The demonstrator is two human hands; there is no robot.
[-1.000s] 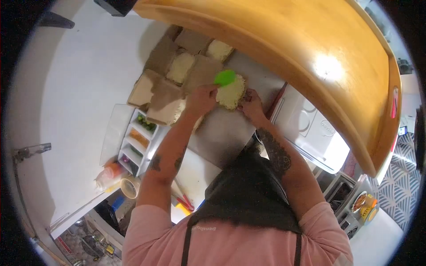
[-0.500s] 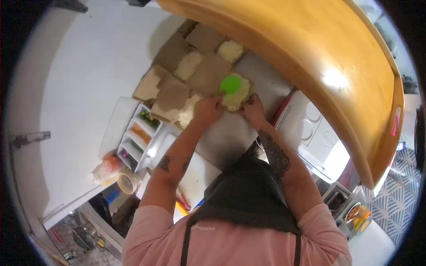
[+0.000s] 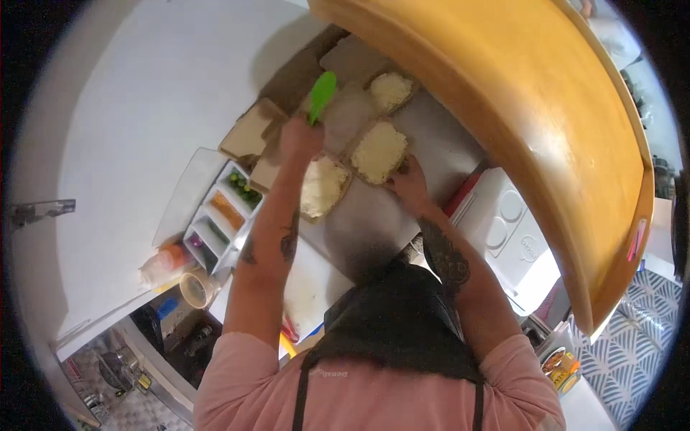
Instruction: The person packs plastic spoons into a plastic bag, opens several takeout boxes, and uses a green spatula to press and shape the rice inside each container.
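Note:
My left hand is closed around the handle of a bright green spatula or spoon, whose head points away from me over the brown cardboard at the back left. At the near right edge of a food box filled with pale, grainy food like rice, my right hand has its fingers on the rim. Another filled box lies beside my left forearm. Farther back stands a third filled box. Brown cardboard lids spread out around my left hand.
A white divided tray with chopped green and orange ingredients stands on the left. Near it are a tub and a white cutting board. A large yellow-orange curved panel arches over the right, above a white cooler.
My left hand has lifted the green utensil off the middle box and carried it up and left. My right hand stays at that box's edge. The view has shifted slightly.

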